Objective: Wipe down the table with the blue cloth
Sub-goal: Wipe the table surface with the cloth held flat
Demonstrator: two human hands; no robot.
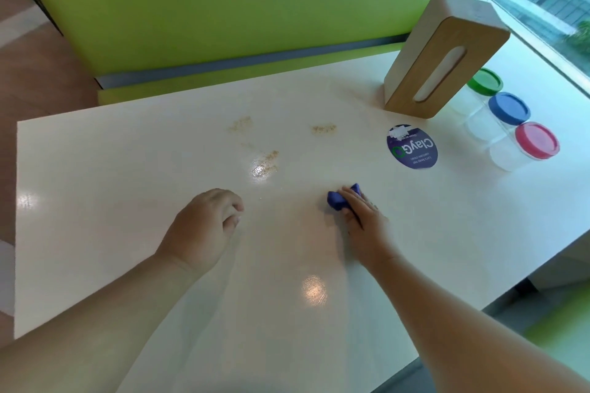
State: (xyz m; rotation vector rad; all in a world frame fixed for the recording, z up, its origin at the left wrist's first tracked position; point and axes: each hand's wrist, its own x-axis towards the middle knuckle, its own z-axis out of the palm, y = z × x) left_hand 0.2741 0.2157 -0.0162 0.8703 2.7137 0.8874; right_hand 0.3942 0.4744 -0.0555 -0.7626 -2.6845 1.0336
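The tabletop is smooth, glossy white; the cloth soft blue fabric; at 2 o'clock, a matt wood-faced box beside seemingly clear plastic jars.

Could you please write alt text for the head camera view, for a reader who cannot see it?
A person's right hand presses a bunched blue cloth onto a white table, while the left hand rests loosely curled beside it. Crumb patches lie farther out; a tissue box and three lidded jars stand at the right.
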